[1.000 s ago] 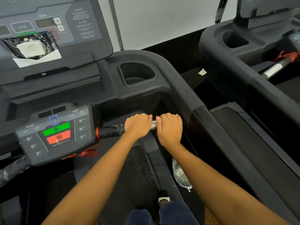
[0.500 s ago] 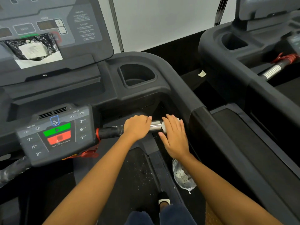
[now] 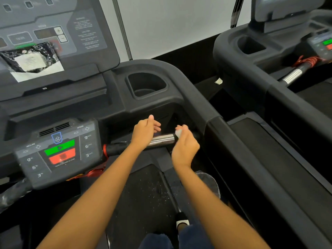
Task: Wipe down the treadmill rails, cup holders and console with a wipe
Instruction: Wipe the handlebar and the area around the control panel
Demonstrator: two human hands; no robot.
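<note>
The left hand (image 3: 145,131) is releasing the bar (image 3: 161,140), loose and empty. The right hand (image 3: 185,147) is lifting off, pinching the wipe (image 3: 178,133); the bar is probably done.

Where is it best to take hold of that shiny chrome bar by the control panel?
Grip the shiny chrome bar at its bare middle, from above and the near side, wrapping over the top: it is a smooth round tube lying level, and the dark treadmill housing crowds its far side.
</note>
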